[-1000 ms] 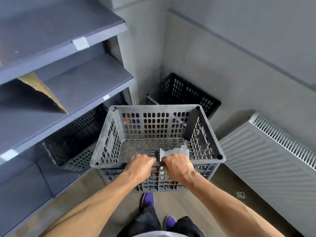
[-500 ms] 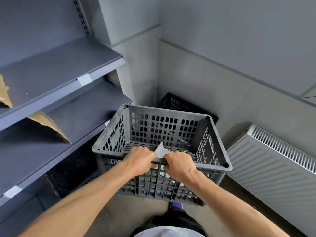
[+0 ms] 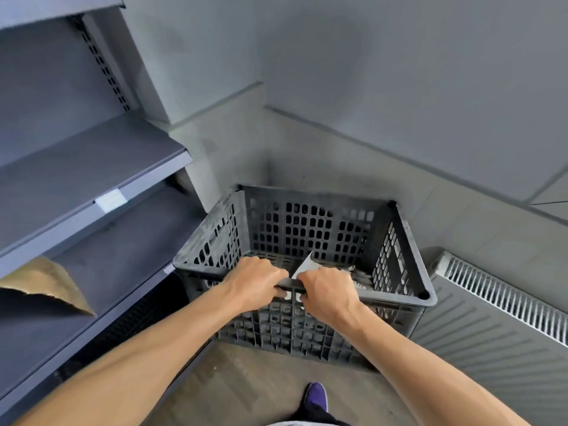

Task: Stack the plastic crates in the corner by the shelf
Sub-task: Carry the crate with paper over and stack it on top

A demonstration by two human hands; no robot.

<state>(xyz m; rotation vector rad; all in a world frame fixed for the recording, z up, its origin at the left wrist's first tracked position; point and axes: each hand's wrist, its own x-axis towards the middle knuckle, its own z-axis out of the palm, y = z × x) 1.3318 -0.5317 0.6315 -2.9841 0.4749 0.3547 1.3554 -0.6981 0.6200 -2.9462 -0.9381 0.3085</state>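
Note:
A grey perforated plastic crate (image 3: 307, 229) hangs in front of me in the corner between the shelf and the wall. My left hand (image 3: 255, 279) and my right hand (image 3: 330, 289) grip its near rim side by side, fingers curled over the edge. A torn white label sticks up between them. A second, black crate (image 3: 144, 315) sits in shadow under the lowest shelf board at the left. The black crate in the corner is hidden behind the held one.
Grey shelf boards (image 3: 92, 167) run along the left, with a piece of brown cardboard (image 3: 46, 281) on one. A ribbed radiator (image 3: 498, 315) stands against the right wall. My purple shoe (image 3: 316, 395) is on the wooden floor below.
The crate has been lifted and carried forward into the corner, now covering the black crate there. Both hands keep the same grip on the near rim.

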